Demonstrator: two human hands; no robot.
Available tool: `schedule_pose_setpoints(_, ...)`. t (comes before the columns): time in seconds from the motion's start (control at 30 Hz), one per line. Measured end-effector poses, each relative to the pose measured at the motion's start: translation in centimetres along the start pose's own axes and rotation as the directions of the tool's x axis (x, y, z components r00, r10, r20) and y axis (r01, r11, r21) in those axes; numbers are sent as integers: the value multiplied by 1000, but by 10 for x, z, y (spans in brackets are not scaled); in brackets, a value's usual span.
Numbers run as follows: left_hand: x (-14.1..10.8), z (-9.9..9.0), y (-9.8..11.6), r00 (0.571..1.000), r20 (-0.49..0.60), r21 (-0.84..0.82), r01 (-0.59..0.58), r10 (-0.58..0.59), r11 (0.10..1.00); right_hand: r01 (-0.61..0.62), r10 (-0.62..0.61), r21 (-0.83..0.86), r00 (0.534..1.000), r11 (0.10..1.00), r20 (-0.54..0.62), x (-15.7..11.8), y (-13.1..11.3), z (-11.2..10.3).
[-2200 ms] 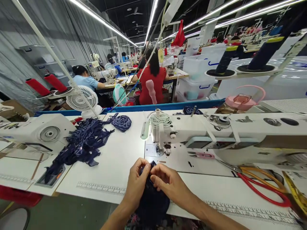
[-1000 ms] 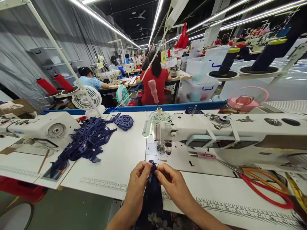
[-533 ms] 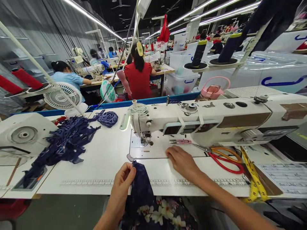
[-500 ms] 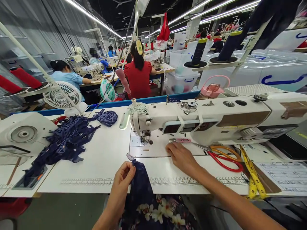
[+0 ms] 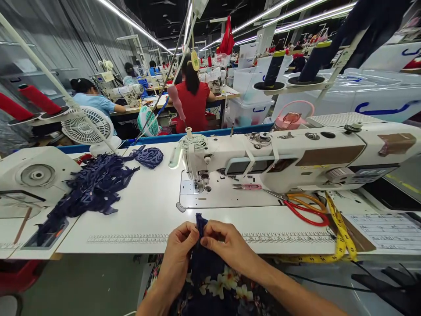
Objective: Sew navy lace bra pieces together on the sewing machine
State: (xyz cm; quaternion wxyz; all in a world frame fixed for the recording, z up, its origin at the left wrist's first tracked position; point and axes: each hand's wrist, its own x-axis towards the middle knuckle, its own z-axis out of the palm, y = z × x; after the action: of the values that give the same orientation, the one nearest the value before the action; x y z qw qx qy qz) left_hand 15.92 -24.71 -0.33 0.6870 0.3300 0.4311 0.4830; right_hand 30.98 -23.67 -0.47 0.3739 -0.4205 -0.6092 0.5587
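A piece of dark navy fabric (image 5: 205, 263) hangs over the table's front edge, its narrow top end pinched between both hands. My left hand (image 5: 180, 245) grips it from the left side, thumb against fingers. From the right, my right hand (image 5: 226, 245) pinches the same end. Beyond them stands a white sewing machine (image 5: 283, 153); its needle area is just past the fabric's tip. Pink thread snips (image 5: 251, 187) lie on the machine bed, touching a pair of scissors with red and orange handles (image 5: 305, 210).
A heap of navy fabric pieces (image 5: 95, 184) lies at left, beside another machine (image 5: 36, 175). A yellow tape measure (image 5: 342, 232) drapes off the front edge at right, near a written sheet (image 5: 371, 232). A printed ruler (image 5: 131, 238) runs along the table front. Co-workers sit ahead.
My right hand has left the thread snips on the machine bed and come back to the fabric, which both hands now pinch. My left hand has shifted slightly right with it.
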Motion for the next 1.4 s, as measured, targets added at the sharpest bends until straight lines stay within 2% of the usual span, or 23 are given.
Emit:
schedule_pose_setpoints(0.1,-3,-6,-2,999,30,24,9,-10,1000,-15,11,133,1000,991,27,-2,-2,-8)
schedule_pose_setpoints(0.2,-5,-11,0,993,-28,252,-101,112,962,-4,7,153,1000,988,-17,-6,-8,-12)
schedule_pose_setpoints(0.27,-5,-15,4,971,-40,471,-190,235,861,-30,38,106,997,994,-71,-7,-10,-13)
schedule_pose_setpoints(0.33,-4,-19,13,952,24,623,-252,305,740,-57,61,45,994,997,-91,-5,-12,-15)
schedule_pose_setpoints(0.4,-2,-21,23,946,98,703,-287,310,651,-43,39,-48,996,998,-77,-2,-14,-18)
schedule_pose_setpoints(0.47,0,-23,32,953,143,741,-283,269,609,4,-14,-175,998,985,-61,-1,-15,-19)
schedule_pose_setpoints(0.53,2,-23,38,969,180,725,-249,172,642,45,-61,-296,997,954,-47,-2,-16,-20)
schedule_pose_setpoints(0.63,4,-21,41,977,212,579,-107,-22,808,92,-108,-406,994,909,-16,-7,-13,-20)
schedule_pose_setpoints(0.7,5,-18,39,971,208,460,8,-117,888,113,-135,-440,991,891,-21,-11,-9,-20)
schedule_pose_setpoints(0.77,5,-16,37,972,189,404,50,-136,913,118,-145,-445,989,888,-27,-13,-5,-21)
schedule_pose_setpoints(0.87,6,-14,33,986,161,436,-23,-53,900,68,-82,-418,997,906,-14,-12,-1,-23)
schedule_pose_setpoints(1.0,9,-15,27,986,169,481,-87,5,872,42,-38,-348,999,937,18,-5,-3,-23)
schedule_pose_setpoints(1.07,10,-16,25,987,159,472,-56,-22,880,25,-21,-283,1000,959,18,-1,-4,-21)
schedule_pose_setpoints(1.2,11,-17,24,982,144,408,57,-126,911,-127,126,-68,992,990,-9,1,-5,-19)
schedule_pose_setpoints(1.3,12,-19,24,972,159,338,108,-170,935,-221,222,113,975,969,6,1,-7,-18)
schedule_pose_setpoints(1.4,14,-22,23,971,152,284,137,-185,949,-246,248,214,969,945,17,4,-8,-16)
